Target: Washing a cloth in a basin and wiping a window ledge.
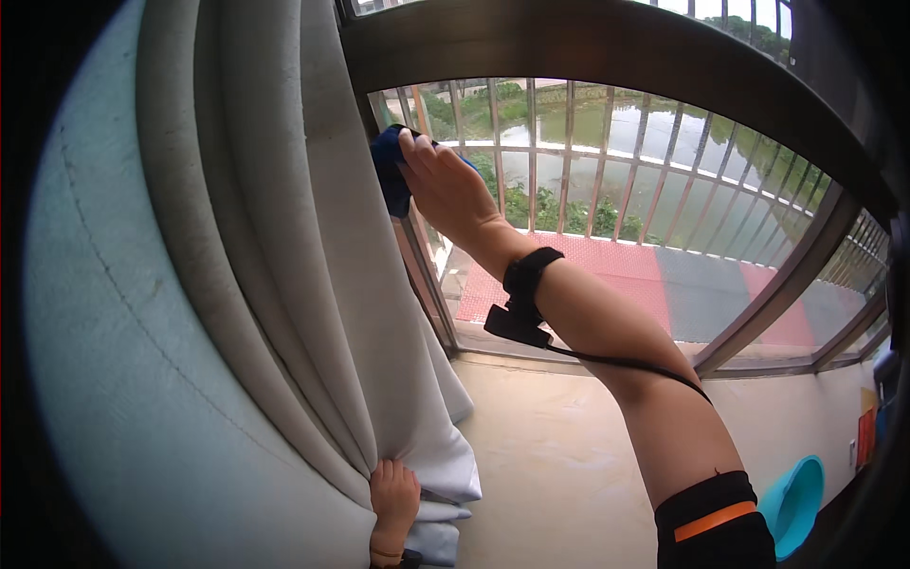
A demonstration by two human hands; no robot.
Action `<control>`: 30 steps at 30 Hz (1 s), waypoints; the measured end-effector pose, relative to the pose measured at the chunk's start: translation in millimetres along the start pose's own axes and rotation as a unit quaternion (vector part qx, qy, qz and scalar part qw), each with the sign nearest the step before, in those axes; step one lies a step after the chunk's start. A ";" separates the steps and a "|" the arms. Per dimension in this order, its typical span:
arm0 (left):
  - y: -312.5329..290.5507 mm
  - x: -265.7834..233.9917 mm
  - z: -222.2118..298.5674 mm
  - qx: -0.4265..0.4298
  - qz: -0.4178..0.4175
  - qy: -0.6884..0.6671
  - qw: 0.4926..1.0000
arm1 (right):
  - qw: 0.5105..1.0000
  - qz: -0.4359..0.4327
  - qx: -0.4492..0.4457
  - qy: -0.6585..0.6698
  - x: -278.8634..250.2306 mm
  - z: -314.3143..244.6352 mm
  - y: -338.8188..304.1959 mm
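With its fingers pressed over a dark blue cloth [387, 169], my right hand [447, 182] reaches up to the left side of the window frame. The cloth lies against the frame, beside the edge of the curtain. Lower down, my left hand [394, 493] is closed on the long grey-white curtain [327, 275], bunching its folds to the left. A black strap with a small box and a cable sits on my right wrist. Part of the cloth is hidden behind my right hand.
The brown window frame [588, 43] surrounds glass, with railings [607, 142] and water outside. Below the window is a pale wall [540, 436]. A turquoise basin [794, 503] stands at the lower right. A pale blue wall [114, 313] fills the left.
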State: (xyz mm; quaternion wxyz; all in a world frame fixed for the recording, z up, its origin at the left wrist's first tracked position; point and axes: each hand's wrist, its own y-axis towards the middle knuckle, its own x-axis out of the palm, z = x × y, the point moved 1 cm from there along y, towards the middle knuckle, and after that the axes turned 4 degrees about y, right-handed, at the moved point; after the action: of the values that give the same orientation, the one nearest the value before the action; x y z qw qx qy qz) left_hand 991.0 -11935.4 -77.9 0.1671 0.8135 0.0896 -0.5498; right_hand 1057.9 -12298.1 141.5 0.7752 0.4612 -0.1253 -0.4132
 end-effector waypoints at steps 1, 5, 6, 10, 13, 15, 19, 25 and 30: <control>0.0 1.8 0.0 -0.020 0.007 -0.011 1.000 | 0.999 -0.012 -0.050 -0.004 -6.7 19.3 10.8; -1.0 7.9 -0.1 -0.025 0.016 -0.006 1.000 | 0.996 0.008 -0.083 -0.021 -18.8 111.8 -42.3; 0.5 7.4 1.3 -0.017 0.018 0.001 1.000 | 0.998 0.001 -0.063 -0.027 -27.4 146.9 -72.8; -8.9 -1.4 -4.5 -0.035 -0.018 0.007 0.999 | 0.993 -0.028 0.089 -0.079 -75.3 254.2 -172.2; 14.7 -5.7 0.6 -0.022 -0.026 0.005 0.999 | 0.982 0.012 0.107 -0.152 -108.0 334.9 -227.8; 16.0 -15.5 4.9 -0.029 -0.044 0.004 0.999 | 0.978 0.074 0.117 -0.154 -101.1 331.5 -220.7; 19.0 -20.5 3.6 -0.016 -0.046 0.036 0.998 | 0.982 0.122 0.134 -0.055 -37.3 218.4 -140.3; 20.6 -28.6 4.1 -0.057 -0.077 0.036 0.995 | 0.990 0.084 -0.051 0.105 40.0 22.1 -115.7; 18.6 -25.3 8.1 -0.035 -0.018 0.045 0.998 | 0.954 -0.147 -0.146 0.219 62.9 -91.0 -318.2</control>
State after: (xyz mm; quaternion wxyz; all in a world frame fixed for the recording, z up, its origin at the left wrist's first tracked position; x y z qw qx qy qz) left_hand 980.5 -11954.8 -54.0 0.1816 0.8293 0.1306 -0.5121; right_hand 982.7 -12364.2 -180.1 0.7733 0.4353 0.1781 -0.4252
